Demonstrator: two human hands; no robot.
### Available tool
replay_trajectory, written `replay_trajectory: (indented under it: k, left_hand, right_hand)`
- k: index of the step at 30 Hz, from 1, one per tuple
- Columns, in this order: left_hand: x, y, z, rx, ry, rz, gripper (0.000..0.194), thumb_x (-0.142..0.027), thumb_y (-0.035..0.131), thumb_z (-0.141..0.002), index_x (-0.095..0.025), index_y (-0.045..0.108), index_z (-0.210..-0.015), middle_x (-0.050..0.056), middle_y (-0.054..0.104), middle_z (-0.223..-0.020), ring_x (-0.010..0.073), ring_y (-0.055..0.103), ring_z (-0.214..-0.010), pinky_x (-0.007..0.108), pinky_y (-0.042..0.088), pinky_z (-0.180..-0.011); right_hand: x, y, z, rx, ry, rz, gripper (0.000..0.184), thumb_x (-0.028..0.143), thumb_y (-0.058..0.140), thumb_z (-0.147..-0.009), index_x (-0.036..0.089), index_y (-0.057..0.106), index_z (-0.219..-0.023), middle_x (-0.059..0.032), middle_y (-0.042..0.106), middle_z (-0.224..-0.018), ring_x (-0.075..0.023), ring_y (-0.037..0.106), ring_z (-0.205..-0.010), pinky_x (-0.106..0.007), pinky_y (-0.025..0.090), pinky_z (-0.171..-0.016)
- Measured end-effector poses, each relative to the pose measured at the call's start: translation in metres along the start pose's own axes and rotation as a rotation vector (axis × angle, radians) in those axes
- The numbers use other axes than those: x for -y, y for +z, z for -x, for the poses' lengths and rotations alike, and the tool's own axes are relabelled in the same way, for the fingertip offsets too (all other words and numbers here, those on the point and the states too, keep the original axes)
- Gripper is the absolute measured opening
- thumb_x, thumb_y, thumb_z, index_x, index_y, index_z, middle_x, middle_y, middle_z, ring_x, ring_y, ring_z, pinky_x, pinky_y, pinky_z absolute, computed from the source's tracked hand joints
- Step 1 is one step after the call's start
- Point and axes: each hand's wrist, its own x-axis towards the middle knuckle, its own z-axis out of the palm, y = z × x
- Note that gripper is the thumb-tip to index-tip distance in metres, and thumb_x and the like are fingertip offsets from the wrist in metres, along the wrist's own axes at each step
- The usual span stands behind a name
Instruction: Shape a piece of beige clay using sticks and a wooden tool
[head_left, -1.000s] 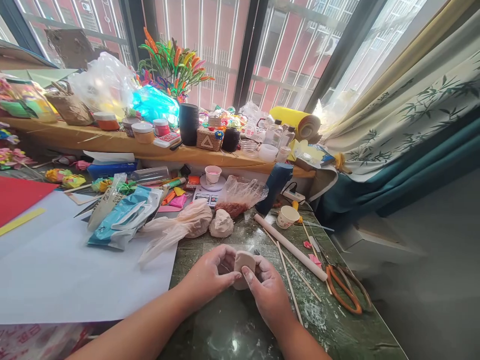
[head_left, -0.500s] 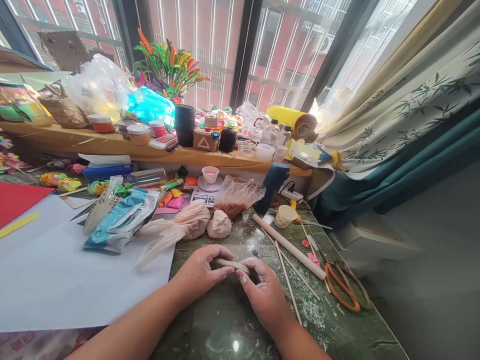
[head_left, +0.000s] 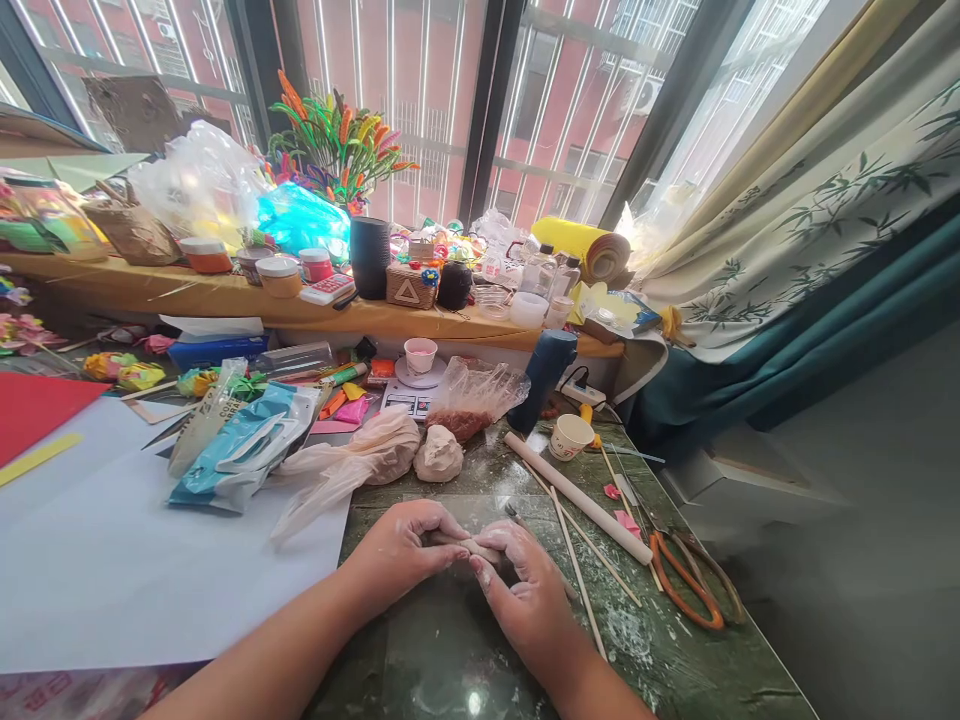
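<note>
Between my two hands is a short piece of pale clay [head_left: 474, 547], held just above the dark green tabletop. My left hand [head_left: 409, 550] pinches its left end between thumb and fingers. The other end sits in the thumb and fingers of my right hand [head_left: 517, 578]; part of the clay is hidden by the fingers. White residue marks the fingertips. Beyond the hands rests a larger lump of clay [head_left: 439, 454], beside a knotted plastic bag [head_left: 375, 447]. A thin dark-tipped tool [head_left: 513, 512] lies partly behind my right hand.
Right of my hands lie a wooden rolling pin [head_left: 577, 497], thin sticks [head_left: 576, 570], a paper cup [head_left: 571, 437] and orange-handled scissors [head_left: 686, 583]. White paper [head_left: 90, 570] and a blue packet [head_left: 240, 450] are on the left. A dark blue cylinder [head_left: 545, 375] stands farther back.
Both hands have shifted slightly, and the fingers cover more of the clay than before. The view has tilted a little; the other things lie where they were.
</note>
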Motion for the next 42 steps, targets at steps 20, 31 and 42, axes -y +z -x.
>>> replay_trajectory:
  k: [20,31,42]
  left_hand:
    - [0.005,-0.007,-0.001,0.051,0.031,0.017,0.014,-0.031,0.081,-0.071,-0.019,0.074,-0.072,0.001,0.073,-0.075,0.0183,0.065,-0.072,0.026,0.048,-0.068]
    - [0.008,-0.002,-0.005,0.032,-0.077,0.274,0.021,-0.034,0.073,-0.079,-0.018,0.067,-0.090,0.000,0.068,-0.080,0.0152,0.061,-0.071,0.023,0.046,-0.063]
    - [0.000,-0.001,0.000,0.048,0.047,-0.029,0.013,-0.027,0.071,-0.080,-0.022,0.076,-0.091,0.002,0.077,-0.091,0.0210,0.068,-0.085,0.028,0.052,-0.077]
  right_hand:
    - [0.007,-0.003,-0.001,0.055,0.070,-0.025,0.013,0.026,0.068,-0.090,0.024,0.074,-0.102,-0.0061,0.075,-0.100,-0.0224,0.070,-0.094,-0.033,0.056,-0.086]
    - [-0.016,-0.001,-0.001,-0.072,0.413,-0.461,0.041,0.046,0.080,-0.081,0.021,0.069,-0.111,-0.0090,0.075,-0.106,-0.0264,0.071,-0.095,-0.038,0.059,-0.084]
    - [0.008,-0.004,-0.006,0.062,0.170,-0.111,0.015,0.034,0.065,-0.094,0.028,0.078,-0.099,-0.0044,0.075,-0.100,-0.0252,0.069,-0.098,-0.037,0.054,-0.091]
